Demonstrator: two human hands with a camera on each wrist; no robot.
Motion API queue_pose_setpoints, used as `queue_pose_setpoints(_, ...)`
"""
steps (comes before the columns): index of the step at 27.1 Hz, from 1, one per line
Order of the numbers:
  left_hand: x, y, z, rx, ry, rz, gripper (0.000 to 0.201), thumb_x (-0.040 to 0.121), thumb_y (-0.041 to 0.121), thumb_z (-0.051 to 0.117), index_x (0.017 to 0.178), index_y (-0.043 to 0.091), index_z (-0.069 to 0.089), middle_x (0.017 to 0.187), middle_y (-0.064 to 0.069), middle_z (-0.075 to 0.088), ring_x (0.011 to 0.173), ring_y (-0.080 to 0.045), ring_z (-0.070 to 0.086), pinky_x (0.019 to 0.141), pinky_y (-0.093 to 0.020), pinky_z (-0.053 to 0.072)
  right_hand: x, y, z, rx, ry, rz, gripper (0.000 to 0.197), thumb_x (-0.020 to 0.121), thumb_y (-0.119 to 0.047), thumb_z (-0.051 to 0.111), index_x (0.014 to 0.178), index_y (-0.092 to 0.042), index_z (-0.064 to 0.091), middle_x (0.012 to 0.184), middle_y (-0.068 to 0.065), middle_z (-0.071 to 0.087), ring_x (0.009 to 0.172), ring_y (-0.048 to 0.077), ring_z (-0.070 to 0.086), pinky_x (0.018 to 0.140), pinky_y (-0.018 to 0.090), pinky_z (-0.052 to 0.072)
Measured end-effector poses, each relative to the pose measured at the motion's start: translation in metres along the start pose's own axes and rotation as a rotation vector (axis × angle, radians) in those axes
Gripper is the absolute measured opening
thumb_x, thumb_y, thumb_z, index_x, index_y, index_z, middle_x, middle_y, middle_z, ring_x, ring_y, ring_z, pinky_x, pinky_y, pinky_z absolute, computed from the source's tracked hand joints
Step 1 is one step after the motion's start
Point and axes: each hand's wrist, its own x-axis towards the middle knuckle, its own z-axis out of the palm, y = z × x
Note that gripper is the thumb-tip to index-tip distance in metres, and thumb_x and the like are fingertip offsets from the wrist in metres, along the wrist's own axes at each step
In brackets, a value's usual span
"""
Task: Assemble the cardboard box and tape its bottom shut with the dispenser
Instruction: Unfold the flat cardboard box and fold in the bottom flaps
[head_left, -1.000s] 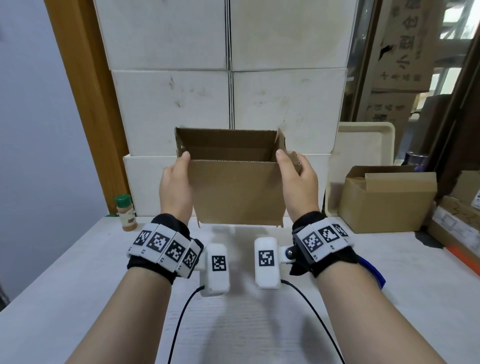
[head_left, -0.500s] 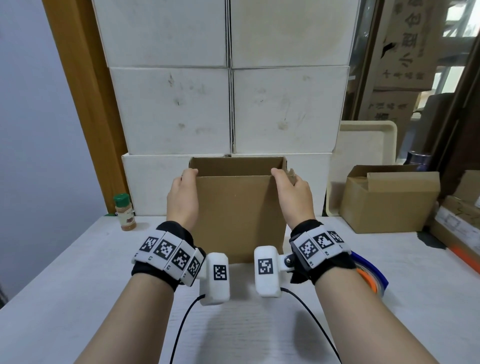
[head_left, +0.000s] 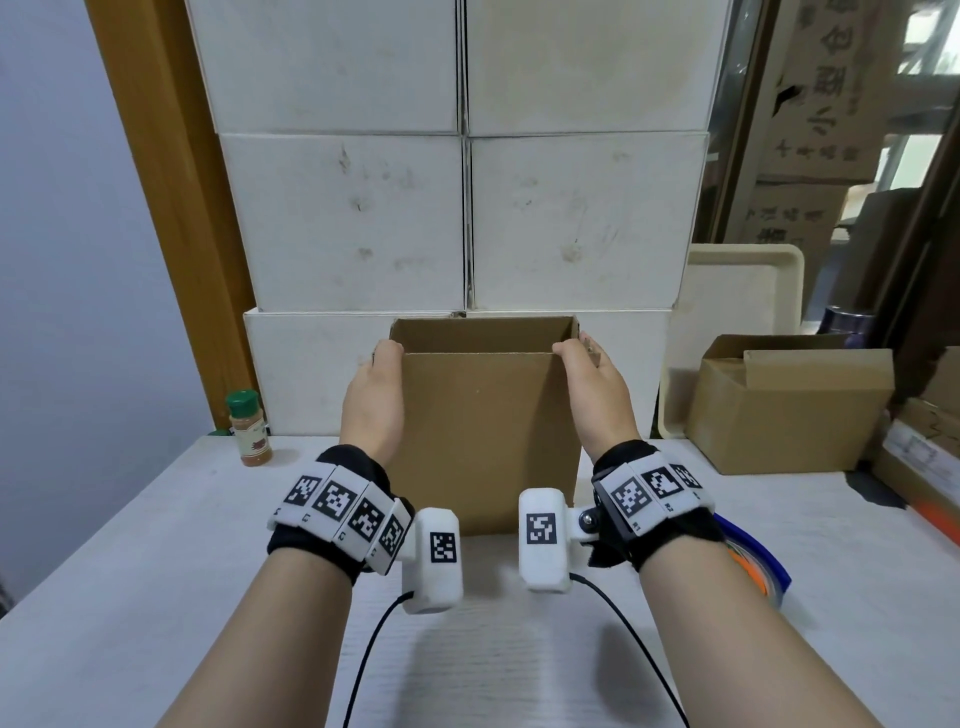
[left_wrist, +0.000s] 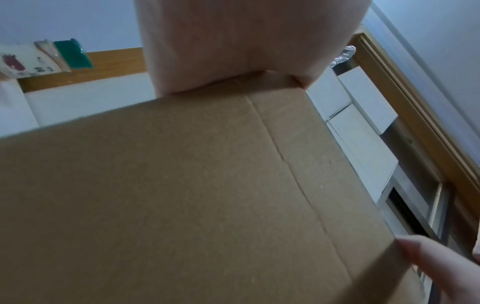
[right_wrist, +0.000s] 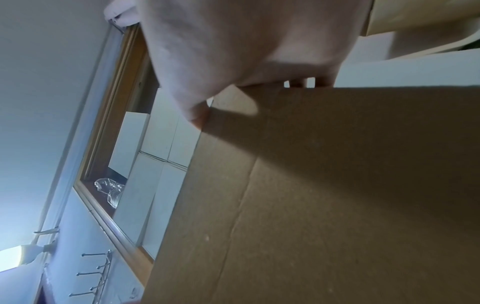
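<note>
Your left hand (head_left: 373, 402) and right hand (head_left: 597, 395) each have a grip on an upper corner of the cardboard box (head_left: 485, 441), thumbs at the near top edge and fingers wrapped round the sides. Between your two grips the box stands upright on the bench (head_left: 130, 597), its open top facing up. Just behind and outside your right wrist, the tape dispenser (head_left: 761, 569) lies on the bench, partly hidden. Beyond your left grip, well apart from it, a green-capped spice bottle (head_left: 249, 428) stands against the white boxes (head_left: 467, 208).
</note>
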Motion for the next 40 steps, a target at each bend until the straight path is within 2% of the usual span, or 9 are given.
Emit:
queue_pose_setpoints(6,0.002,-0.004,0.003,-0.02,0.008,-0.014,0.059,0.062,0.062,0.021,0.084,0.016,0.049,0.091,-0.008,0.053,0.088,-0.025,0.047,0.082,-0.042,0.039,0.003,-0.006,-0.004,-0.047,-0.041,-0.036,0.012,0.078,-0.039,0.046,0.082,-0.027,0.045,0.089,-0.015,0.048,0.091,0.01,0.046,0.08,0.024,0.036)
queue_pose_setpoints(10,-0.002,-0.027,0.004,0.007,-0.027,-0.065,0.045,0.066,0.057,0.023,0.08,0.019,0.042,0.085,-0.007,0.048,0.083,-0.022,0.043,0.08,-0.041,0.039,-0.004,0.006,-0.001,-0.126,-0.064,-0.041,0.028,0.085,-0.025,0.043,0.057,-0.023,0.036,0.059,-0.008,0.035,0.063,0.015,0.036,0.061,0.028,0.029)
queue_pose_setpoints(15,0.001,-0.035,0.007,0.003,-0.012,-0.074,0.04,0.078,0.048,0.026,0.077,0.016,0.05,0.089,-0.007,0.055,0.086,-0.024,0.047,0.084,-0.042,0.04,-0.002,0.028,0.001,-0.041,-0.039,0.0,0.009,0.085,-0.027,0.043,0.08,-0.027,0.051,0.074,-0.014,0.051,0.077,0.01,0.048,0.069,0.024,0.036)
queue_pose_setpoints(21,0.001,-0.036,0.008,0.029,-0.036,-0.069,0.045,0.073,0.05,0.022,0.087,0.014,0.046,0.089,-0.004,0.049,0.088,-0.024,0.044,0.081,-0.038,0.035,-0.005,0.024,0.004,-0.065,-0.005,-0.023,0.031,0.086,-0.024,0.042,0.057,-0.032,0.038,0.06,-0.012,0.039,0.064,0.009,0.038,0.059,0.023,0.03)
queue_pose_setpoints(24,0.003,-0.037,0.008,0.008,-0.051,-0.035,0.059,0.082,0.046,0.026,0.129,0.017,0.046,0.135,-0.002,0.05,0.125,-0.025,0.043,0.106,-0.037,0.031,-0.005,0.03,0.004,-0.032,0.036,-0.031,0.021,0.087,-0.024,0.043,0.068,-0.027,0.049,0.065,-0.013,0.046,0.07,0.011,0.044,0.063,0.023,0.035)
queue_pose_setpoints(26,0.001,-0.033,0.007,0.036,-0.031,0.001,0.057,0.093,0.032,0.026,0.15,0.026,0.021,0.156,0.005,0.025,0.145,-0.016,0.021,0.116,-0.033,0.015,-0.003,0.031,0.005,-0.001,0.05,-0.03,0.011,0.087,-0.025,0.046,0.088,-0.023,0.056,0.077,-0.013,0.053,0.08,0.011,0.049,0.07,0.023,0.038)
queue_pose_setpoints(30,-0.002,-0.028,0.007,0.027,-0.021,0.088,0.05,0.099,0.02,0.027,0.148,0.026,0.026,0.158,0.001,0.016,0.145,-0.014,0.021,0.115,-0.028,0.016,-0.002,0.028,0.004,-0.004,0.05,-0.028,0.032,0.089,-0.023,0.05,0.121,-0.02,0.052,0.103,-0.009,0.054,0.097,0.01,0.051,0.082,0.023,0.036)
queue_pose_setpoints(36,0.01,-0.03,0.004,0.01,-0.094,0.108,0.038,0.085,0.024,0.03,0.11,0.032,0.059,0.144,-0.001,0.041,0.137,-0.015,0.034,0.117,-0.039,0.026,0.003,0.022,0.001,-0.12,0.022,-0.075,0.024,0.087,-0.019,0.052,0.11,-0.017,0.06,0.105,-0.006,0.058,0.101,0.014,0.052,0.078,0.021,0.04)
queue_pose_setpoints(40,0.02,-0.032,0.003,-0.064,-0.171,0.003,0.052,0.072,0.026,0.034,0.115,0.03,0.063,0.144,-0.001,0.04,0.132,-0.018,0.041,0.116,-0.042,0.029,0.014,0.01,-0.005,-0.244,-0.092,-0.023,0.042,0.085,-0.016,0.054,0.127,-0.016,0.057,0.135,0.002,0.052,0.125,0.015,0.046,0.094,0.022,0.035)
